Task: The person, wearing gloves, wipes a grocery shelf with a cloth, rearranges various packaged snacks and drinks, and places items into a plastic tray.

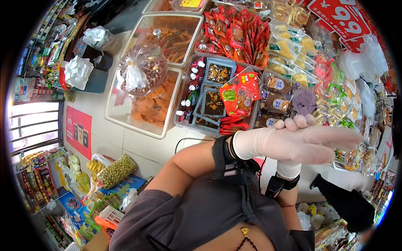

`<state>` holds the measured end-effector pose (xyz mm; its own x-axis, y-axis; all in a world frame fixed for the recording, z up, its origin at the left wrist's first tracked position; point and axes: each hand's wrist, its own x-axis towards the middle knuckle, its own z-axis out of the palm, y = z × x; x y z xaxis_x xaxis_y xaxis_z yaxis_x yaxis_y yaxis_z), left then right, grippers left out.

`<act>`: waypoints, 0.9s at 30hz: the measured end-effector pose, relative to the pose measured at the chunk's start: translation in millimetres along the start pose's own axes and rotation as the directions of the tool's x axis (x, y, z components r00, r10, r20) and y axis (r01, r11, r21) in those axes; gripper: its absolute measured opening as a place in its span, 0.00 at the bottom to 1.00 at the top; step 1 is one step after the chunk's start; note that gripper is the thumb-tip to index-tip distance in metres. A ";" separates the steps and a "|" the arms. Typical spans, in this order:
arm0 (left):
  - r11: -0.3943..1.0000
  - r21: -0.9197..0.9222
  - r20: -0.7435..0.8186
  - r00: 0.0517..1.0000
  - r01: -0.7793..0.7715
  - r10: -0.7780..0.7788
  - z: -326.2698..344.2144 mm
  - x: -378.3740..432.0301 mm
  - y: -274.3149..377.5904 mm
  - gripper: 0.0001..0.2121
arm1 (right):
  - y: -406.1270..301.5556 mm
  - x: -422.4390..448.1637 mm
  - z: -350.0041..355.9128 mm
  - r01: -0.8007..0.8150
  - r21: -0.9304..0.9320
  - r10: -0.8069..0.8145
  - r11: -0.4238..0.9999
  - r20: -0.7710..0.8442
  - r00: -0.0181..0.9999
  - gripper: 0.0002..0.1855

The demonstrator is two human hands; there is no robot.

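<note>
My left hand (298,142), in a whitish glove, reaches across to the right with its slightly blurred fingers apart and nothing in them. Behind it, my right hand (293,122), gloved too, curls its fingers over the left hand's upper edge; its palm is hidden. Both wrists wear black straps with devices. Nearest beyond the hands lie a purple bundle (304,102) and packaged brown baked goods (276,102). To their left, a clear bin (256,108) holds red snack packets (240,94), dark food in trays (214,101) and bottles with white caps (192,91).
Lidded clear bins (108,109) of orange-brown food stand left, a tied bag of nuts (143,70) on them. Red packets (240,34) and wrapped yellow wedges (284,47) fill the far display. A person in black (348,200) is at lower right; a bag of green round produce (116,171) lies lower left.
</note>
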<state>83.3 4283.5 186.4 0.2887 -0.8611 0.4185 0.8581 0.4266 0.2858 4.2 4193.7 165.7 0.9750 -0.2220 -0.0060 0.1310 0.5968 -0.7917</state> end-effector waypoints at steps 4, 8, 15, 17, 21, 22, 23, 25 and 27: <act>0.972 0.203 0.065 0.988 0.123 -0.139 -0.8 -10.0 3.6 0.22 | 22.8 -13.8 -12.7 -0.173 -0.260 0.207 0.950 0.112 0.972 0.52; 0.840 0.488 0.033 0.956 0.238 -0.290 -9.7 -16.0 23.8 0.25 | 34.2 -27.4 -23.4 -0.260 -0.510 0.335 0.820 0.060 0.940 0.51; -0.037 0.549 -0.802 0.539 0.835 0.258 -136.4 -126.0 96.3 0.21 | 38.3 -34.0 -39.6 -0.114 -0.014 0.102 0.993 -0.343 0.934 0.45; -0.018 0.465 -0.862 0.457 0.885 0.220 -172.3 -143.7 86.7 0.23 | 38.2 -35.7 -49.1 -0.097 0.118 0.135 0.988 -0.376 0.917 0.46; -0.210 0.389 -0.821 0.440 0.897 0.363 -182.2 -119.0 60.9 0.25 | 33.4 -38.8 -55.7 0.011 0.390 0.131 0.921 -0.335 0.933 0.44; -0.211 0.393 -0.821 0.445 0.895 0.357 -183.7 -111.9 58.4 0.25 | 33.5 -39.6 -56.8 0.060 0.429 0.096 0.902 -0.333 0.938 0.47; -0.209 0.386 -0.832 0.437 0.899 0.342 -184.8 -104.8 57.3 0.23 | 33.2 -39.8 -57.3 0.107 0.466 0.061 0.878 -0.331 0.942 0.50; -0.209 0.375 -0.847 0.425 0.903 0.318 -186.6 -93.4 56.0 0.22 | 33.6 -40.9 -55.0 0.114 0.391 0.042 0.914 -0.369 0.929 0.48; -0.283 0.381 -0.846 0.456 0.880 0.276 -189.5 -84.7 56.4 0.20 | 33.0 -40.9 -56.3 0.113 0.317 0.026 0.942 -0.404 0.915 0.46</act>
<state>187.7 4328.1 3.7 0.7277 -0.5087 -0.4600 -0.1510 -0.7731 0.6160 -41.4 4179.0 105.4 0.8228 -0.4989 -0.2724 0.2907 0.7811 -0.5526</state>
